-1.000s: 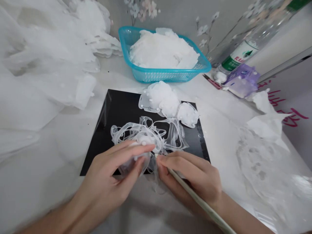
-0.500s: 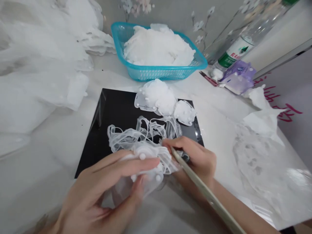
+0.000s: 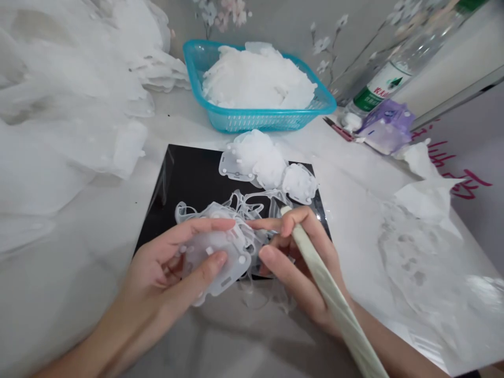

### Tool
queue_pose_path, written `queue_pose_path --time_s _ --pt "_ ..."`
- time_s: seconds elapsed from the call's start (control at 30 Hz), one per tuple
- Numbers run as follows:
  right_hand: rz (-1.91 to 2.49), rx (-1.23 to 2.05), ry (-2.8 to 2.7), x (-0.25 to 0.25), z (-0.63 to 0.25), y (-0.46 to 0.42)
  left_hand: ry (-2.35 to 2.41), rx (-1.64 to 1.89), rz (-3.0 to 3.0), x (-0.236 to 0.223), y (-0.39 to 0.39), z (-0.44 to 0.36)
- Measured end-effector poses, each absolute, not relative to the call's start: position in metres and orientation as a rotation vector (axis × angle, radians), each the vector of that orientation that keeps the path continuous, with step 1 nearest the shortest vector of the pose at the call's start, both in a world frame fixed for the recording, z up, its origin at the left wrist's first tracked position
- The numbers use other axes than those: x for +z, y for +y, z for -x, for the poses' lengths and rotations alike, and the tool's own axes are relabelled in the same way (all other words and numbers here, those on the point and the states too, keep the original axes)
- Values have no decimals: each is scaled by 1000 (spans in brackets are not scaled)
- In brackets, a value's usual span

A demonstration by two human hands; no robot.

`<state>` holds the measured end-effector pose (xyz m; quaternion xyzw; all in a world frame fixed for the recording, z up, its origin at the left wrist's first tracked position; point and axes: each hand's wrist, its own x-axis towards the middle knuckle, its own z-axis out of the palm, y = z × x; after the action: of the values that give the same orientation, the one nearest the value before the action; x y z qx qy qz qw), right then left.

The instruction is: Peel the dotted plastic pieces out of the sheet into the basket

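Note:
My left hand grips a translucent white silicone piece with round knobs and small slots, thumb on its face and fingers behind. A long, pale, wrapped stick-like tool lies across my right hand, between its fingers; the tip end points away from me, and what it ends in is hard to make out. The right index finger reaches toward the piece's upper edge. Thin clear trimmed strips lie tangled behind and under the piece on a black board. Similar white pieces lie stacked at the board's far edge.
A blue basket heaped with white pieces stands behind the board. Large piles of translucent sheets fill the left side. To the right are a plastic bottle, pink-handled tweezers or snips, a purple packet and crumpled tissue.
My left hand has tilted the piece so its flat face shows. The tool has swung from a pencil-like hold near the piece to lying back across my right hand, with the index finger extended.

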<state>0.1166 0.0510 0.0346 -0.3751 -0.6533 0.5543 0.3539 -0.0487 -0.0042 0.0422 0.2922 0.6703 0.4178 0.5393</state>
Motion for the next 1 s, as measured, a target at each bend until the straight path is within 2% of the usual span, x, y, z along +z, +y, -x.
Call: queue_pose_path --time_s 0.13,1.0 --pt "963 1485 -1677 31 -114 50 1584 994 -657 45 -4 45" --pt "1026 851 -1843 30 -118 53 1574 900 -766 45 -4 43"
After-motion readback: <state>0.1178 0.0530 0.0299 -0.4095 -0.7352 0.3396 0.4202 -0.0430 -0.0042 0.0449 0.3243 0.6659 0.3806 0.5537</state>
